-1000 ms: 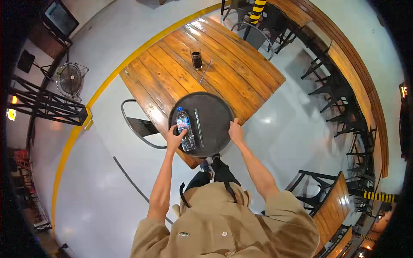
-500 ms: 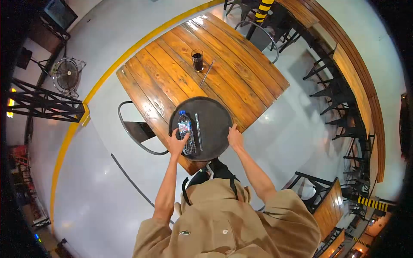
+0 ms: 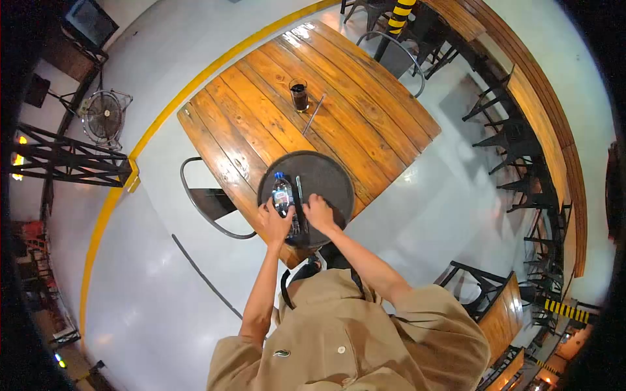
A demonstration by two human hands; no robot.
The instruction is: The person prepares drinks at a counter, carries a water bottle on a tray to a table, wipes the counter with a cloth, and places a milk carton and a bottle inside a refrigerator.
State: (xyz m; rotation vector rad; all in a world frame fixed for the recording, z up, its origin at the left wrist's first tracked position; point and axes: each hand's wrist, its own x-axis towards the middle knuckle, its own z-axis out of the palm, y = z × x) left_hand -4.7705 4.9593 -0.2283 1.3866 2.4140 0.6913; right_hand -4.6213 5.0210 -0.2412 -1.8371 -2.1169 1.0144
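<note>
A round black tray (image 3: 329, 179) rests at the near corner of the wooden table (image 3: 261, 98). On its left part lies a clear plastic bottle (image 3: 282, 193) with a blue cap. My left hand (image 3: 275, 220) is closed round the bottle's middle. Beside the bottle lies a thin wrapped straw (image 3: 299, 189), its lower end near my right hand (image 3: 319, 212). That hand is over the tray with its fingers bent; whether they touch the straw is hidden. Farther back on the table stand a glass of dark drink (image 3: 298, 98) and another straw (image 3: 314, 115).
A metal-framed chair (image 3: 212, 202) is at the table's left side, another (image 3: 398, 62) at its far right. A floor fan (image 3: 103, 117) stands at the left. Black stools (image 3: 515, 137) line a long counter (image 3: 541, 124) on the right. A second wooden table (image 3: 502, 319) is at lower right.
My right hand has left the tray's right rim and moved left over the tray, beside the straw. My left hand stays at the bottle.
</note>
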